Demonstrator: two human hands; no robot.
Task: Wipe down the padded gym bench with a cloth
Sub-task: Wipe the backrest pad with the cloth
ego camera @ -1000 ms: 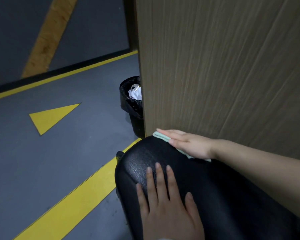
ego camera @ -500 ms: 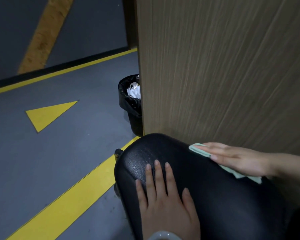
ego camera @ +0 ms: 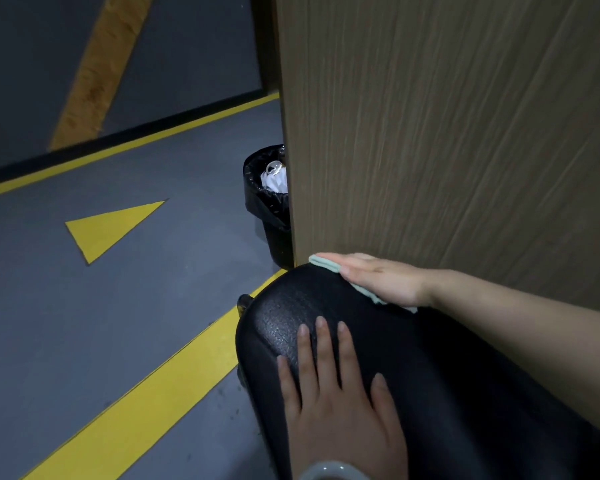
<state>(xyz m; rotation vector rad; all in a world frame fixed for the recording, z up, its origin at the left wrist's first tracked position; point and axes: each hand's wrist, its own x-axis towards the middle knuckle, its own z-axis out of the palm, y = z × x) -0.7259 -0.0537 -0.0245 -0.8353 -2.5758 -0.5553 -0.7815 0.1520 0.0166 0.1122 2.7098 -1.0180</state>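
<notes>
The padded gym bench (ego camera: 465, 368) is black and glossy, filling the lower right of the head view, with its rounded end toward the floor. A pale green cloth (ego camera: 324, 263) lies on the bench's far edge beside the wooden panel. My right hand (ego camera: 378, 278) presses flat on the cloth with straight fingers, near the bench's end; most of the cloth is hidden under the palm. My left hand (ego camera: 336, 407) rests flat on the bench top nearer to me, fingers spread and straight.
A tall wood-grain panel (ego camera: 447, 133) stands right against the bench's far side. Behind its edge sits a black bin (ego camera: 267, 209) lined with a bag and holding white rubbish. The grey floor (ego camera: 118, 306) carries yellow stripes and a yellow triangle.
My right hand slid the cloth back along the far edge from the bench's middle to its rounded end. My left hand stayed planted on the pad.
</notes>
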